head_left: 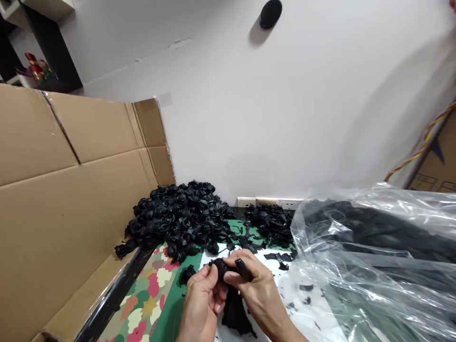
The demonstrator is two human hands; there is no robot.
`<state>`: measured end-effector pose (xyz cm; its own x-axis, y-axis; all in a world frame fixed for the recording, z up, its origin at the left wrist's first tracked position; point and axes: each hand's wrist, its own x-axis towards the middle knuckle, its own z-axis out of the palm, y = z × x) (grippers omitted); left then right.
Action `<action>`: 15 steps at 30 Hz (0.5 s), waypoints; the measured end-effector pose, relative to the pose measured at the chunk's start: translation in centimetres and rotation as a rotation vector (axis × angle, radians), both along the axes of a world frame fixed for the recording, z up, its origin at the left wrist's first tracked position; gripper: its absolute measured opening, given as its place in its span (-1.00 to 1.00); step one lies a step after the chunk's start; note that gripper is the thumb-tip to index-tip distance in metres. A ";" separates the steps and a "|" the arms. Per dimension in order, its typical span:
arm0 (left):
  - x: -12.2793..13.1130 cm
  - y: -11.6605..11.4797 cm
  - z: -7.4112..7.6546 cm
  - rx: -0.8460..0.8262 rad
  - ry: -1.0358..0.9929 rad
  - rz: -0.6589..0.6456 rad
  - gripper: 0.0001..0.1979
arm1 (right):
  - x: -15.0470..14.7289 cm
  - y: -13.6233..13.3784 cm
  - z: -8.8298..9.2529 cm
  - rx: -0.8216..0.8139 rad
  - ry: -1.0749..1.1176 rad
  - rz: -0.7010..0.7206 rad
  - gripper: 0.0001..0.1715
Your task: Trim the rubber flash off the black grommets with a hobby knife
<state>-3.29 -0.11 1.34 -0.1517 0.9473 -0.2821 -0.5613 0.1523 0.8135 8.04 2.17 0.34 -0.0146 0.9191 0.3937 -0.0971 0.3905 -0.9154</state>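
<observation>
My left hand and my right hand meet low in the middle of the view, both closed on one small black ribbed plastic part. The right fingers also pinch a short black piece at the part's right end. Under the hands lies a dark scrap on the white sheet. Just behind them sits a big heap of the same black ribbed parts, with one loose part to the left of my left hand.
A large open cardboard box walls off the left. A clear plastic bag with black parts fills the right. A smaller pile of black pieces lies by the wall. The table has a patterned mat and a white sheet strewn with black trimmings.
</observation>
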 end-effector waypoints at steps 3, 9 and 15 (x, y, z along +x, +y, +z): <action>0.0 0.0 -0.1 0.017 0.028 -0.009 -0.61 | -0.2 0.0 0.0 0.023 0.002 -0.017 -0.93; 0.0 0.0 -0.3 -0.021 0.077 -0.009 -0.63 | -0.6 0.0 -0.4 0.025 0.021 -0.034 -0.90; 0.0 0.1 -0.6 -0.040 0.076 -0.009 -0.63 | -0.6 -0.1 -0.1 -0.117 -0.089 -0.052 -0.75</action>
